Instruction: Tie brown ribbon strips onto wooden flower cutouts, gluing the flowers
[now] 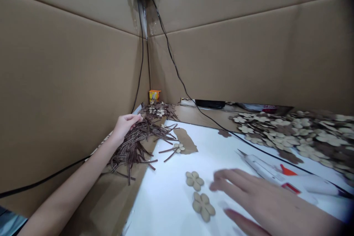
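Note:
My left hand reaches to the far left, its thumb and fingers pinched at the top edge of a heap of thin brown stitched strips. What sits in the pinch is too small to make out. My right hand, slightly blurred, hovers over the white board with fingers apart and nothing between them. Left of it lie two beige five-petal flower pieces, an upper one and a lower one. Partly behind this hand rests a white glue gun with an orange trigger, its nozzle pointing away to the left.
A large pile of beige and brown flower pieces covers the right back. A small flower with strips lies by a brown patch. An orange box stands in the corner. A black cable crosses the board; cardboard walls enclose everything.

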Available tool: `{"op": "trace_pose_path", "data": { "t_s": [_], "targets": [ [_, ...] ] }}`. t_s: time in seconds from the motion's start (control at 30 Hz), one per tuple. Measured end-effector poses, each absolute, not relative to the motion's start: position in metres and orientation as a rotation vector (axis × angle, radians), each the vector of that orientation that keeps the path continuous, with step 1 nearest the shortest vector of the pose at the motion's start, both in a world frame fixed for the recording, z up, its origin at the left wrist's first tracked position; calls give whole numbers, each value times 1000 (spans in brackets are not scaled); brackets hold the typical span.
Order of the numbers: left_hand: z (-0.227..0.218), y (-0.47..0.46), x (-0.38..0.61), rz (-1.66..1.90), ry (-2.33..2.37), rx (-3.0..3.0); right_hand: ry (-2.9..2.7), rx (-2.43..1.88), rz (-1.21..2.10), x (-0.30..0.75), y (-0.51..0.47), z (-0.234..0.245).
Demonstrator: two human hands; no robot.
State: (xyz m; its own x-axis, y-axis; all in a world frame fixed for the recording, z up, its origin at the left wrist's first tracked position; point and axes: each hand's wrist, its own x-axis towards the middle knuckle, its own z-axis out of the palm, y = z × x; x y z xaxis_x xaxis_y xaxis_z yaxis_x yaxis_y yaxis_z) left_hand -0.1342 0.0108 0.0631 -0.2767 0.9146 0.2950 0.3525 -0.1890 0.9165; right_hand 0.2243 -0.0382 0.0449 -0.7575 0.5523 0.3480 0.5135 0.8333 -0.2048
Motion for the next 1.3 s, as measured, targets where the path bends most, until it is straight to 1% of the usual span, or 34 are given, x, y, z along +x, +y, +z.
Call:
{"op": "trace_pose_path", "data": {
  "t_s": [0.07, 0.13, 0.2, 0.33, 0.4, 0.53, 0.67, 0.77, 0.87, 0.93, 1.07, 1.3],
  "targets": [
    [73, 8, -114, 1473, 1474, 1435, -2616, -822, 41, 204, -34, 66],
    [81, 2, -89, 1412, 1361, 1428, -2550, -860, 50, 191, -27, 79],
    [89, -6, -63, 1317, 1180, 1376, -2486, -868, 180, 183, -21, 85],
    [99, -23, -29, 1113, 868, 1427, -2348, -838, 559, 174, -11, 85],
    [99, -28, -23, 1005, 804, 1480, -2281, -753, 643, 172, -8, 84],
    [94, -31, -23, 867, 831, 1553, -2237, -584, 791, 169, -8, 87],
    [86, -30, -27, 857, 936, 1618, -2097, -777, 958, 175, -10, 86],
    [81, -31, -30, 840, 994, 1647, -2004, -816, 1053, 184, -8, 78],
    [80, -30, -33, 674, 1064, 1715, -1908, -796, 1141, 191, -7, 73],
    [83, -26, -34, 601, 1122, 1770, -1911, -808, 1121, 193, -9, 73],
    [90, -14, -27, 695, 1199, 1863, -1954, -869, 987, 191, -13, 79],
    [75, -1, -3, 735, 909, 1501, -1939, -911, 774, 190, -16, 77]
  ]
}}
